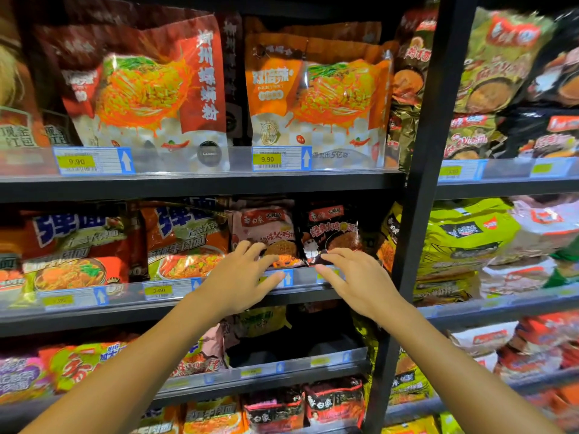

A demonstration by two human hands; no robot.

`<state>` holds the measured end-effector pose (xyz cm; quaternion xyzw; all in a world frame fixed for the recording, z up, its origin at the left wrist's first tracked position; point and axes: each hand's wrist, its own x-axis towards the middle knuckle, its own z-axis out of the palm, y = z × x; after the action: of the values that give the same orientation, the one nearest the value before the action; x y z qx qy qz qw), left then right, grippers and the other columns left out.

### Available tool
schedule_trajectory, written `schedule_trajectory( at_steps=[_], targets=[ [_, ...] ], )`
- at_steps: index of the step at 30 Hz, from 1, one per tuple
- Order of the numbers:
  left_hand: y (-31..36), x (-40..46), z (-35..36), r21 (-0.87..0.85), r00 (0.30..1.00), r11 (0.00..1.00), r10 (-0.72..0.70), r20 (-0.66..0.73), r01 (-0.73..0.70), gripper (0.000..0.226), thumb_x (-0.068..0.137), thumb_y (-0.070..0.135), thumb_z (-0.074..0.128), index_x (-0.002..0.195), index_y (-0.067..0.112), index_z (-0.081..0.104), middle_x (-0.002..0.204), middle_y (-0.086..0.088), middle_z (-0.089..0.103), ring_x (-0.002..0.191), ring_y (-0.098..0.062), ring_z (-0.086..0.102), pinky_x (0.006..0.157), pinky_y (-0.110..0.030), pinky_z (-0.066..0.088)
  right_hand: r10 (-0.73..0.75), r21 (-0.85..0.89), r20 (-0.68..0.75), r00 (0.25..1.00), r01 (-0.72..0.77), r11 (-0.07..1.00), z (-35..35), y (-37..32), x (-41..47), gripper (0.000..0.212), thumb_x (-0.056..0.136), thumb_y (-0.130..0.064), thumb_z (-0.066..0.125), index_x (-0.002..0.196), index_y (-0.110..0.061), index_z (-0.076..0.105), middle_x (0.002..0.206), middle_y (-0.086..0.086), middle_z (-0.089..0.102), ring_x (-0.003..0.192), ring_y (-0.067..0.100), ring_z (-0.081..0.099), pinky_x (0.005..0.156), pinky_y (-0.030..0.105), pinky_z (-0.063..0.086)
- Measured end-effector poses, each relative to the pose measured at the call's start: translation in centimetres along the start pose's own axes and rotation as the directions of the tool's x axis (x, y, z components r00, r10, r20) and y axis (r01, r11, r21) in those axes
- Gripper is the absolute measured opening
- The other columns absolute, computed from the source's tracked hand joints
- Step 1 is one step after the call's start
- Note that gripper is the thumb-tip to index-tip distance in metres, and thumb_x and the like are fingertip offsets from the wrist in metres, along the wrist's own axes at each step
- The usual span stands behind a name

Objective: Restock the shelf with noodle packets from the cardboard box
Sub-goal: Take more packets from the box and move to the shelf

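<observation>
Head cam: glossy, crinkly plastic noodle packets fill dark metal shelves with clear plastic price rails. On the middle shelf (200,311), a pink packet (266,233) and a black packet (329,233) stand upright side by side. Left hand (241,277) and right hand (360,280) reach in with fingers spread, holding nothing, fingertips right at those two packets' bottom edges. Both forearms stretched out.
</observation>
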<state>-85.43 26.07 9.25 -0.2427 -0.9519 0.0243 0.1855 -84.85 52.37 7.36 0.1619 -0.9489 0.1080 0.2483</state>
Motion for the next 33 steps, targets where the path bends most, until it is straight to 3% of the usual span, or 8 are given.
schedule_trajectory(
  at_steps=[4,8,11,17,21,26,30,33],
  targets=[
    [0.8,-1.9,0.2,-0.071,0.999,0.997,0.017,-0.035,-0.02,0.063,0.096,0.062,0.02,0.146,0.03,0.041,0.157,0.001,0.032,0.143,-0.022,0.025,0.114,-0.04,0.032,-0.051,0.096,-0.11,0.993,0.062,0.993,-0.4,0.6,-1.8,0.051,0.1,-0.055,0.043,0.139,-0.023,0.056,0.141,-0.008,0.055,0.132,0.011,0.046,0.109,0.026,0.032],
    [2.3,-4.3,0.1,-0.289,0.998,0.957,-0.041,-0.046,0.026,0.062,0.097,0.065,0.022,0.15,0.035,0.035,0.159,0.008,0.026,0.148,-0.015,0.018,0.119,-0.042,0.024,-0.097,0.266,-0.105,0.99,0.122,0.956,-0.7,0.7,-4.0,0.051,0.099,-0.051,0.049,0.144,-0.027,0.049,0.148,-0.012,0.046,0.139,0.006,0.037,0.114,0.027,0.03],
    [3.5,-6.2,-0.1,-0.324,0.994,0.945,-0.083,-0.069,0.057,0.063,0.097,0.065,0.027,0.15,0.033,0.034,0.161,0.011,0.022,0.149,-0.013,0.016,0.121,-0.041,0.019,-0.14,0.367,-0.078,0.987,0.159,0.916,-0.9,0.8,-5.9,0.051,0.098,-0.048,0.053,0.144,-0.028,0.048,0.149,-0.016,0.043,0.14,0.002,0.033,0.115,0.023,0.027],
    [6.9,-10.8,0.0,-0.249,0.996,0.965,-0.091,-0.008,0.086,0.064,0.096,0.064,0.027,0.15,0.03,0.037,0.157,0.007,0.03,0.146,-0.018,0.024,0.119,-0.043,0.024,-0.188,0.391,0.033,0.982,0.161,0.906,-0.7,0.6,-11.5,0.055,0.098,-0.051,0.051,0.149,-0.031,0.041,0.152,-0.015,0.037,0.144,0.004,0.025,0.117,0.027,0.025],
    [8.5,-15.3,0.6,-0.238,0.99,0.962,-0.115,0.084,0.132,0.071,0.092,0.07,0.022,0.152,0.033,0.031,0.16,0.01,0.025,0.148,-0.018,0.017,0.122,-0.043,0.019,-0.193,0.384,0.131,0.972,0.13,0.914,-0.4,-0.1,-16.4,0.06,0.096,-0.056,0.05,0.151,-0.036,0.035,0.155,-0.017,0.031,0.146,0.003,0.021,0.117,0.029,0.025],
    [10.5,-21.7,0.7,-0.285,0.99,0.955,-0.052,0.13,0.087,0.072,0.093,0.07,0.024,0.152,0.03,0.032,0.158,0.008,0.027,0.146,-0.015,0.019,0.12,-0.035,0.015,-0.142,0.357,0.184,0.973,0.068,0.932,-1.0,-2.2,-23.9,0.06,0.094,-0.057,0.053,0.149,-0.035,0.038,0.152,-0.015,0.037,0.144,0.004,0.026,0.118,0.034,0.03],
    [12.3,-28.0,2.0,-0.305,0.982,0.95,-0.003,0.19,0.062,0.076,0.09,0.073,0.018,0.152,0.031,0.032,0.159,0.009,0.025,0.148,-0.016,0.019,0.122,-0.04,0.018,-0.091,0.351,0.251,0.964,-0.003,0.936,-1.3,-5.2,-30.9,0.061,0.094,-0.057,0.053,0.149,-0.036,0.037,0.153,-0.017,0.035,0.143,0.001,0.025,0.115,0.021,0.023],
    [13.9,-31.9,3.4,-0.328,0.971,0.943,0.027,0.236,0.054,0.08,0.088,0.076,0.018,0.151,0.029,0.034,0.159,0.007,0.027,0.148,-0.019,0.019,0.121,-0.044,0.02,-0.074,0.327,0.294,0.953,-0.028,0.945,-1.1,-7.0,-36.3,0.064,0.093,-0.059,0.053,0.148,-0.03,0.041,0.15,-0.013,0.039,0.14,0.0,0.028,0.115,0.02,0.025]
  ],
)
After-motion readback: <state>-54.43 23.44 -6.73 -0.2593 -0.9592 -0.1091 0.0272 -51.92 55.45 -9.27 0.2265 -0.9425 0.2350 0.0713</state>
